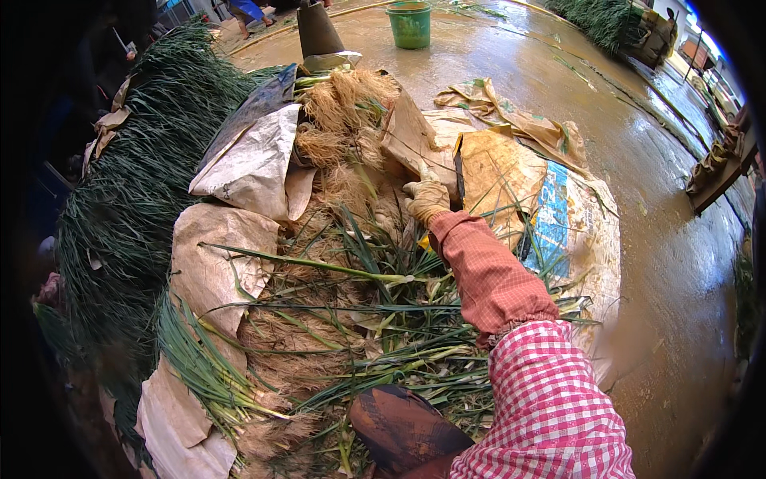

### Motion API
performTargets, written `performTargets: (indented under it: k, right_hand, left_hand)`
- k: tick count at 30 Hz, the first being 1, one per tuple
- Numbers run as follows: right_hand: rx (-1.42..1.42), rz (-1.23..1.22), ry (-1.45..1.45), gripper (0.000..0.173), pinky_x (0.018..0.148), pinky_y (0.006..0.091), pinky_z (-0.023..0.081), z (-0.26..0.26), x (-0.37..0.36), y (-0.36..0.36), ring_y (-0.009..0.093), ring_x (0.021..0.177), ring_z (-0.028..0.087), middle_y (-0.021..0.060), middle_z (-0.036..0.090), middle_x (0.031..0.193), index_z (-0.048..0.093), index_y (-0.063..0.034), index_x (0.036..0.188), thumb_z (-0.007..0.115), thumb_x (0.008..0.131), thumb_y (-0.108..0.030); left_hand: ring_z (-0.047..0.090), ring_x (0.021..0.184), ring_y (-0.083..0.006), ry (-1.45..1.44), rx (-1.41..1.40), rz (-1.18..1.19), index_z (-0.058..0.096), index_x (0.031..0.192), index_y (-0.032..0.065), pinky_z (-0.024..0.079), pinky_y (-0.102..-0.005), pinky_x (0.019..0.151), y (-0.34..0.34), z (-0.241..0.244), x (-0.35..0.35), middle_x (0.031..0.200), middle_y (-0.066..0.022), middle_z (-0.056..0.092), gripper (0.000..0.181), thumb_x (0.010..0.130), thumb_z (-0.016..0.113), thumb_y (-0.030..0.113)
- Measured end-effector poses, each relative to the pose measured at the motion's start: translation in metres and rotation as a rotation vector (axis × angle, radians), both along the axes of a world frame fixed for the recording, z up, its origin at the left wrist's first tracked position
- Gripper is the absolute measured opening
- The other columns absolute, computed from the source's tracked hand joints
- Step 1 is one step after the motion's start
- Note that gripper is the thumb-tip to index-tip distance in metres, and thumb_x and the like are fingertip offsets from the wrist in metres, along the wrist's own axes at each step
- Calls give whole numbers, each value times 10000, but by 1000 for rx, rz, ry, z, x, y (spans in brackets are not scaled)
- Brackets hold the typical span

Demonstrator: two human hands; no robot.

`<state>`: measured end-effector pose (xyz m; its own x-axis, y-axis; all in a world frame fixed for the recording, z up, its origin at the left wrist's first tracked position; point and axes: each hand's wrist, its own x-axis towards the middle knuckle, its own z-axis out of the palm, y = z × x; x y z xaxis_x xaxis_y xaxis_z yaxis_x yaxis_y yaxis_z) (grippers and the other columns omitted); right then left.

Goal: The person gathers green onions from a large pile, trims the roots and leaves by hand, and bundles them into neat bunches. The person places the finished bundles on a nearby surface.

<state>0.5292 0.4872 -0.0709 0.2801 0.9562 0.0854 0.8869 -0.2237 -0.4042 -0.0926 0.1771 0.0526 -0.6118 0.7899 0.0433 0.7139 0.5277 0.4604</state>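
Observation:
My right hand [428,200], in a pale work glove, reaches forward with its fingers curled at the edge of a tan woven sack [413,135]; whether it grips the sack cannot be told. My left hand is out of view. Left of the glove lie bunches of green onions with hairy, straw-coloured roots [344,108], partly wrapped in sacking. Loose green onion stalks [335,269] are strewn across the roots before me. A small bunch of green onions [221,371] lies at the lower left on a beige sack flap [221,251].
A tall heap of green onion leaves [137,149] stands along the left. Ahead are a green bucket [410,27] and a dark tapered object [320,30] on the wet floor [646,197]. A person [245,12] is at the top left. Flattened printed sacks [562,221] lie at the right.

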Motion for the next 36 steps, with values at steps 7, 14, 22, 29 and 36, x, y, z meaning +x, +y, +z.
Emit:
performTargets:
  k: [7,14,22,29,36]
  right_hand:
    - [-8,-255,293,678,1044,336,328,8,96,46,289,1250,437,167,490,1321,496,-37,1288,626,741,-414]
    - [636,59,996,265,921,246,403,158,167,-9,131,1024,553,36,643,1099,648,-67,1122,619,875,-157]
    - [497,282,780,332,913,275,448,188,37,-58,172,1077,552,87,588,1198,607,-46,1159,654,845,-141]
    - [554,1007,592,359,897,366,452,151,-257,-151,337,1021,562,183,595,1099,628,11,1076,611,743,-122]
    - [205,1505,829,399,921,393,436,122,-347,-287,328,1082,537,176,580,1147,604,-14,1122,637,731,-83]
  left_hand:
    - [600,829,-210,-34,0,45,413,1234,75,493,-299,634,-12,-8,-5,1023,-117,589,477,889,533,381]
    - [597,830,-198,-72,4,66,396,1270,75,494,-282,630,-25,-8,-4,1034,-113,583,516,892,538,396]
    - [594,830,-185,-155,102,48,376,1312,74,495,-264,626,-44,23,-8,1047,-108,576,562,895,543,412]
    - [591,830,-173,-803,259,-168,358,1348,74,496,-248,622,-60,72,53,1057,-104,571,602,898,547,427]
    - [605,858,-197,-960,196,76,595,1012,-104,500,-314,714,7,0,91,947,-128,638,438,871,599,310]
